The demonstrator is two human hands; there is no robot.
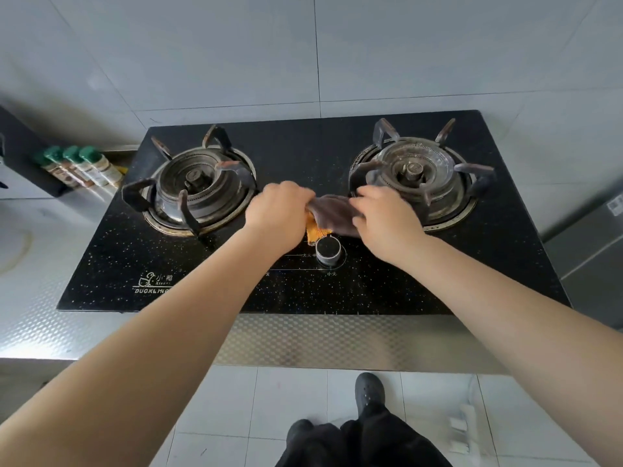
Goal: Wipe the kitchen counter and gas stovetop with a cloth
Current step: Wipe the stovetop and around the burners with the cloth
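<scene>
surface (50,318): no wipe marks visible, likely still to do | gas stovetop (303,291): mid-frame, progress unclear | cloth (332,215): bunched at centre between burners, above knob (327,252) | left hand (279,217) + right hand (384,224): both clenched on cloth

Cloth (332,215) on stovetop (303,291), between 2 burners (197,187).
</scene>
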